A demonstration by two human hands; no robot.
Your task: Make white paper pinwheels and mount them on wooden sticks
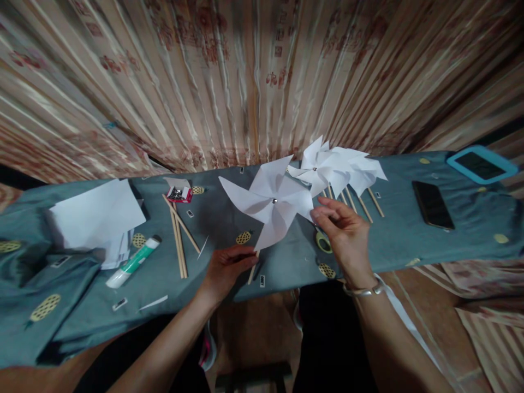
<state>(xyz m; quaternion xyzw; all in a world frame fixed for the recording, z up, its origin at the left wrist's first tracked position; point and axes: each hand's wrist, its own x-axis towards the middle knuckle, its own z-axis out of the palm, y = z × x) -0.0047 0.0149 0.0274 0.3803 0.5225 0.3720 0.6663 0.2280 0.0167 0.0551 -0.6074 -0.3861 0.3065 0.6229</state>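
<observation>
A white paper pinwheel (275,201) with a shiny pin at its centre is held up over the table in front of me. My left hand (224,268) pinches its thin wooden stick (252,270) just below the lower blade. At the tip of the right-hand blade, the thumb and forefinger of my right hand (343,229) close on the paper; a bracelet circles that wrist. Scissors with a yellow-green handle (323,242) lie beneath, partly covered by the right hand. Several finished pinwheels (333,166) overlap behind it, their sticks pointing toward me.
Wooden sticks (179,243) lie left, beside a small red box of metal pins (180,194). Further left are white paper sheets (98,213) and a glue stick (134,262). A phone (433,204) and a blue-framed tablet (482,165) lie right. A curtain (262,82) hangs behind.
</observation>
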